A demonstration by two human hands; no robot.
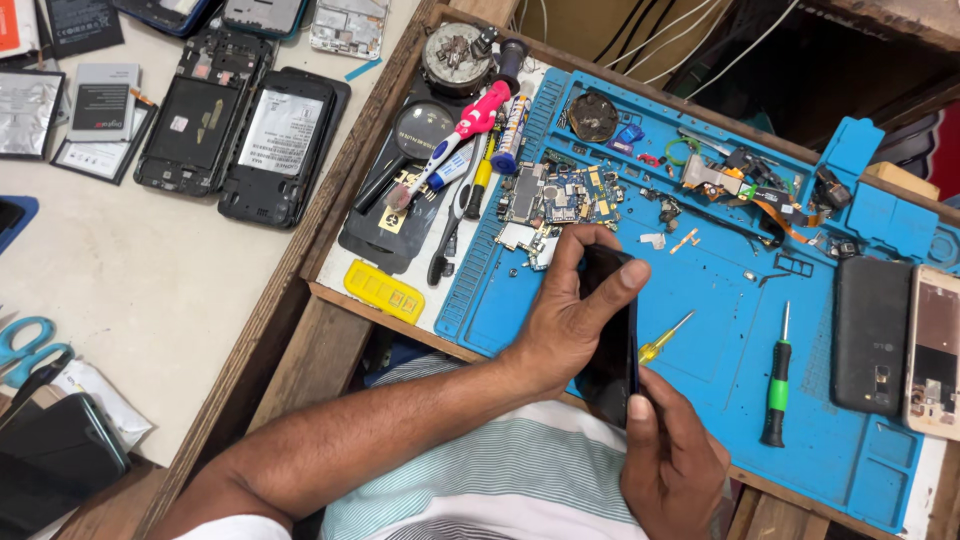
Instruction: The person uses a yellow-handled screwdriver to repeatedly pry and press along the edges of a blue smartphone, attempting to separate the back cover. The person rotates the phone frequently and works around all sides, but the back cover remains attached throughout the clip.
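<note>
My left hand [565, 315] grips the upper end of a dark smartphone [612, 350], held on edge over the near side of a blue repair mat [720, 300]. My right hand [672, 455] holds the phone's lower end, thumb pressed on its edge. A small yellow-handled screwdriver [665, 338] lies on the mat just right of the phone. A green-handled screwdriver [777, 385] lies further right. Circuit boards [548, 200] and small loose parts sit on the mat just beyond my left hand.
A black phone [872, 335] and a pale phone frame [935, 350] lie at the mat's right end. Brushes, tweezers and a magnifier [425, 130] lie left of the mat. Opened phones [245, 125], batteries and blue scissors [22, 342] rest on the pale table at left.
</note>
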